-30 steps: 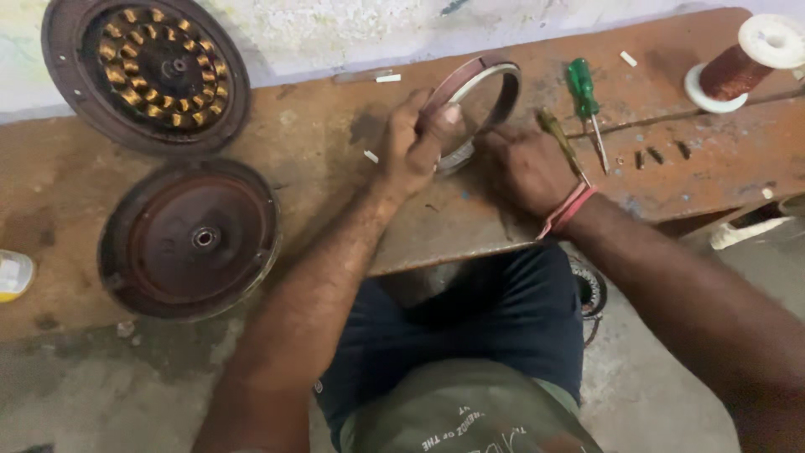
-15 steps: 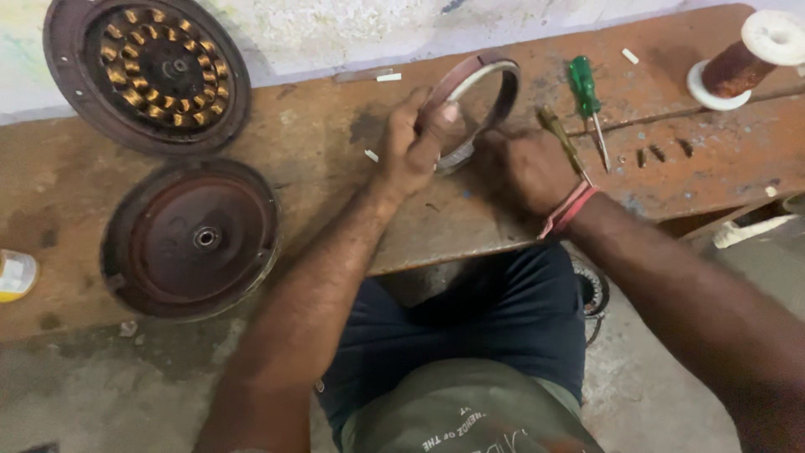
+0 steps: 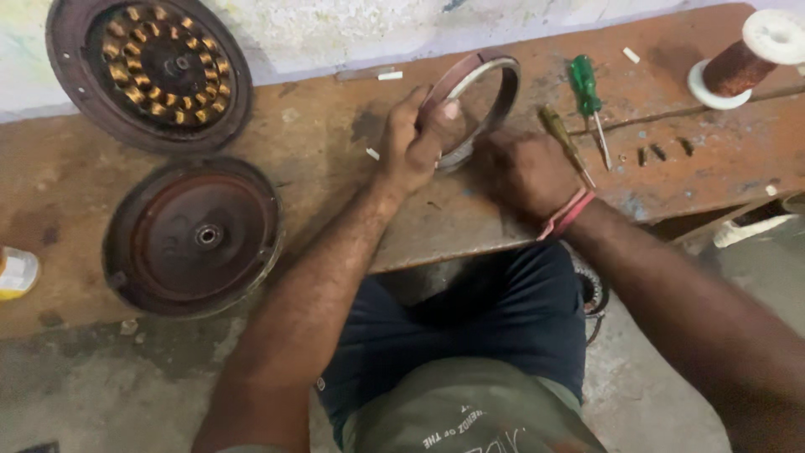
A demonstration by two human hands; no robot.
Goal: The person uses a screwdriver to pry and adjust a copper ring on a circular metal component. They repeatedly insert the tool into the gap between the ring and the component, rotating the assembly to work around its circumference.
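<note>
My left hand [image 3: 412, 144] grips the metal ring [image 3: 480, 99] by its rim; right hand [image 3: 527, 172] clenched beside it. Ring judged rigid, light, sharp-edged.

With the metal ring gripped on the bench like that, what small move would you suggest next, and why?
Probably lay the metal ring flat on the bench: the left hand holds it tilted on its edge, and the right hand rests closed beside it, near the yellow-handled screwdriver.

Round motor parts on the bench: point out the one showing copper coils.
The far-left disc against the wall, ringed with copper coils. The disc in front of it shows plain rusty metal; the ring in the left hand is hollow.
</note>
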